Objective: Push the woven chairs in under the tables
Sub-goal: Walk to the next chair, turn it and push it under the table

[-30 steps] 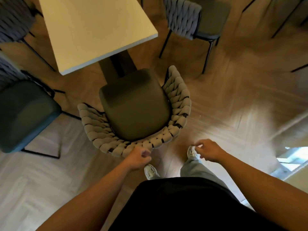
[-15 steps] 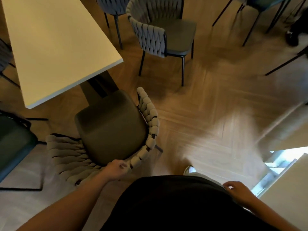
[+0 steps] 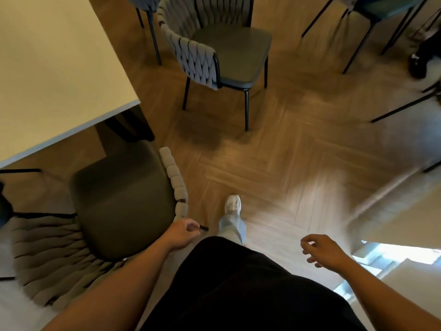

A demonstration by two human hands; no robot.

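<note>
A beige woven chair [image 3: 177, 185] with a dark olive seat stands at the lower left, its seat front close to the dark pedestal of the cream table [image 3: 47, 68]. My left hand [image 3: 183, 232] is curled on the right end of the chair's woven back rim, beside a bit of black frame. Off to the right, my right hand [image 3: 322, 252] hangs over the floor with its fingers loosely apart, holding nothing. A second, grey-blue woven chair [image 3: 198, 56] stands out on the floor beyond the table's corner.
More dark-legged chairs [image 3: 372, 10] stand at the top right, with someone's dark shoe [image 3: 417, 65] at the far right edge. A pale ledge [image 3: 405, 223] lies at the lower right. My own foot [image 3: 232, 206] steps on open herringbone wood floor.
The view has swung right, so the beige chair now sits further left. My right hand has left the chair back and dropped to the right. My left hand stays on the rim.
</note>
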